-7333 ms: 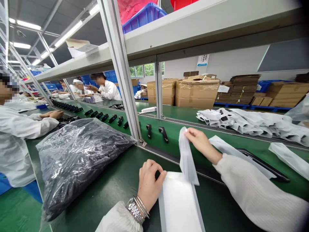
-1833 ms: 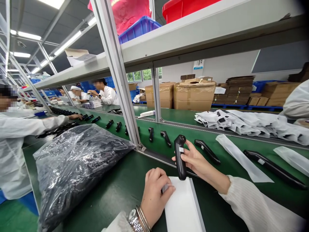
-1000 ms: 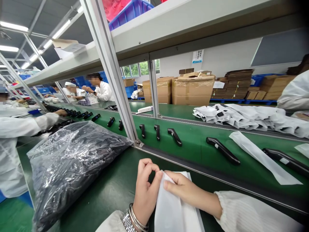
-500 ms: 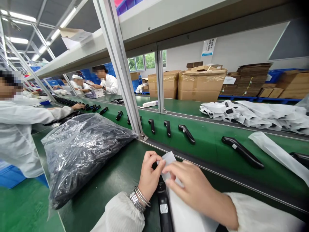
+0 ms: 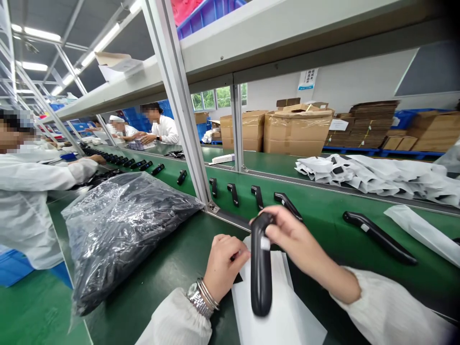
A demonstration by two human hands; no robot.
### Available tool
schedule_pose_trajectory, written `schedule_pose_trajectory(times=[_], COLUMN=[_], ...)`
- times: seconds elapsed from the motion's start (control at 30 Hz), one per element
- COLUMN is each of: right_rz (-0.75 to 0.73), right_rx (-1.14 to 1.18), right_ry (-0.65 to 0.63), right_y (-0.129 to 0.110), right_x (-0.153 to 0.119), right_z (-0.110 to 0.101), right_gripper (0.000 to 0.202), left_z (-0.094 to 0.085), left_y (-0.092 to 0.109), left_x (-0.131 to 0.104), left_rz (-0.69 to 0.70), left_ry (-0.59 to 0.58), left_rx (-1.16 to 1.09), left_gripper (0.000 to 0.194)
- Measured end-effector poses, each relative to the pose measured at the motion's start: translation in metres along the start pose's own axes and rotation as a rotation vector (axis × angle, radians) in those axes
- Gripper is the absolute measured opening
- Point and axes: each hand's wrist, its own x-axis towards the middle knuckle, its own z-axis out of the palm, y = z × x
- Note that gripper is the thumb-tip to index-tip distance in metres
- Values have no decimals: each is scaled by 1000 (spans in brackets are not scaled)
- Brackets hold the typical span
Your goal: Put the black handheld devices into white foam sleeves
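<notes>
My right hand [image 5: 293, 235] grips a black angled handheld device [image 5: 261, 282] by its bent upper end. It hangs upright, long end down, a small white label near its top. My left hand [image 5: 227, 266] is closed, thumb against fingers, at the upper left edge of a white soft sleeve [image 5: 266, 316]. Several such sleeves seem to lie stacked on the green bench under the device. Behind my right hand, more black devices lie spaced out on the green conveyor belt [image 5: 323, 230], including one labelled device [image 5: 381, 238] to the right.
A clear plastic bag full of dark items [image 5: 129, 230] lies left on the bench. A metal post [image 5: 179, 105] rises beyond my hands. White sleeves [image 5: 377, 175] are heaped at the back right. A co-worker's sleeve [image 5: 39, 172] reaches in from the left; cardboard boxes [image 5: 298, 132] stand behind.
My right hand has taken hold of the black device that lay beside the sleeve and raised it above the sleeves. Devices on the belt have shifted to the right.
</notes>
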Motion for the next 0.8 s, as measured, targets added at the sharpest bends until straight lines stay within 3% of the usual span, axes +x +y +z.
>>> schedule_pose_trajectory(times=[0.07, 0.13, 0.27, 0.43, 0.63, 0.73, 0.8], right_rz=[-120, -206, -242, -185, -86, 114, 270], right_rx=[-16, -66, -81, -66, 20, 209, 370], right_ry=[222, 351, 384, 205, -174, -356, -373], right_y=[-2, 0, 11, 24, 35, 39, 38], right_x=[10, 17, 20, 15, -2, -11, -13], right_z=[-15, -25, -28, -14, 10, 25, 31], right_gripper=[25, 29, 30, 30, 37, 37, 36], left_z=[-2, -3, -4, -6, -9, -9, -9], left_y=[6, 11, 18, 27, 33, 32, 29], left_x=[0, 0, -1, -5, -7, -4, -2], left_rz=[63, 109, 159, 68, -80, -216, -252], left_ry=[-54, -92, -132, -62, 195, 289, 293], left_rx=[17, 21, -34, -193, -302, -308, -305], left_gripper=[22, 18, 16, 9, 13, 15, 16])
